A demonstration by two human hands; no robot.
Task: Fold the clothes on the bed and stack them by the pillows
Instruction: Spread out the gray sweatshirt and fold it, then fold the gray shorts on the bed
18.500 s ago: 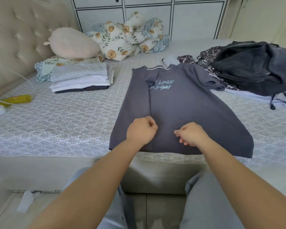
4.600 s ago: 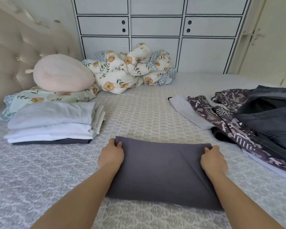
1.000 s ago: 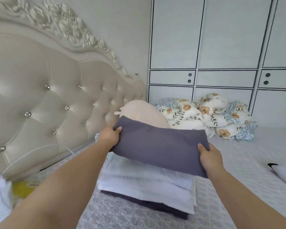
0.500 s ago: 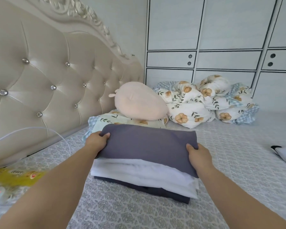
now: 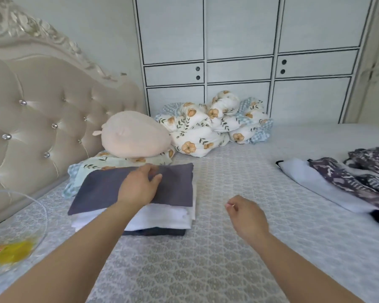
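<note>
1. We are resting our left hand (image 5: pixel 140 189), fingers flat and apart, on the grey shirt (image 5: pixel 101 191) topping the stack (image 5: pixel 162 219) by the pillow (image 5: pixel 134 136)
2. Our right hand (image 5: pixel 247 217) is hovering over the bed (image 5: pixel 206 270), loosely curled, holding nothing
3. Risk: dragging the palm off could be skewing the shirt or tipping the stack
4. Unfolded clothes (image 5: pixel 348 182) are lying right; headboard (image 5: pixel 42 119) left, wardrobe (image 5: pixel 239 62) behind

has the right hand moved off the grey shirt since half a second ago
Yes. The right hand has left the folded grey shirt and hangs over the bedspread, right of the stack.
</note>
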